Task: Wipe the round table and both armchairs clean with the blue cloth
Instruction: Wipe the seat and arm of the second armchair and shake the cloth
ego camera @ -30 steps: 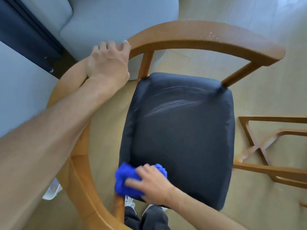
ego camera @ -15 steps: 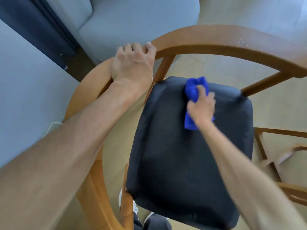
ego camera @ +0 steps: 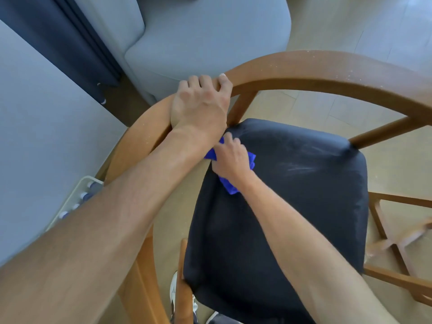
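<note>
Pale flooring is showing beneath the armchair (ego camera: 315, 71), whose rail the left hand (ego camera: 201, 106) is gripping while the right hand (ego camera: 230, 160) is pressing the bunched blue cloth (ego camera: 230, 187) (soft, light, likely best gathered mid-wad) onto the dark seat (ego camera: 292, 206).

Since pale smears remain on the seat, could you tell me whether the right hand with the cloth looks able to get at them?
Probably yes. The right hand holds the cloth on the seat's left rear corner, and the smears lie to its right on open cushion with nothing between. The left hand grips the rail, clear of that path.
</note>
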`<control>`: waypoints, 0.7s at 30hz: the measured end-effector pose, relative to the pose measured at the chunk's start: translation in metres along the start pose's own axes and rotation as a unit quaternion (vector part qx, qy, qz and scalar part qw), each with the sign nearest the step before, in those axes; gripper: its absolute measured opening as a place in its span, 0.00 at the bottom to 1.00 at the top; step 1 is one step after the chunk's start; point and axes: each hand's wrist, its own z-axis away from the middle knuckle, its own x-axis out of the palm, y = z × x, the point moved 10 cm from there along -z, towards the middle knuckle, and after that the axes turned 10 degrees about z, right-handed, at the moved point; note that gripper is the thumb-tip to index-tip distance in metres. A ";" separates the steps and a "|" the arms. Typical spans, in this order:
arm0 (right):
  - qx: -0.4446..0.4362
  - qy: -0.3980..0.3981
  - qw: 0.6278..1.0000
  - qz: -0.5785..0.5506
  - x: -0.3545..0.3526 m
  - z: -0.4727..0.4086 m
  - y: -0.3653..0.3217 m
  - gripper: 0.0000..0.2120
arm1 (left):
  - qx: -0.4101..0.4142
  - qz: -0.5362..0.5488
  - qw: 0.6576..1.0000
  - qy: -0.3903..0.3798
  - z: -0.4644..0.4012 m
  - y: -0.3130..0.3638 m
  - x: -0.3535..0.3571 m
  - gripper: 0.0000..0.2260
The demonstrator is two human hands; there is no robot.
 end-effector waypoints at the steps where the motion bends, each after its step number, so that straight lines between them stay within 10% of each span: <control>1: 0.066 0.016 0.998 0.007 -0.007 -0.019 0.026 0.18 | 0.002 -0.003 1.000 -0.002 -0.001 0.001 0.002 0.25; 7: 0.099 0.007 0.995 -0.030 0.006 0.021 0.010 0.22 | -0.005 0.001 1.000 -0.001 -0.003 0.000 0.002 0.25; 12: -0.237 -0.148 0.957 -0.075 0.050 0.203 -0.124 0.24 | 0.003 0.003 1.000 -0.006 0.000 0.004 -0.004 0.24; 17: -0.337 -0.126 0.931 -0.064 0.046 0.241 -0.066 0.23 | 0.009 -0.004 1.000 -0.009 0.003 0.005 -0.004 0.25; 19: -0.271 -0.054 0.961 -0.031 0.023 0.185 0.009 0.25 | 0.011 -0.009 1.000 -0.002 0.003 0.004 -0.005 0.24; 21: -0.022 0.032 0.998 -0.052 0.000 0.124 0.135 0.25 | 0.010 -0.013 1.000 0.000 0.004 0.002 -0.006 0.24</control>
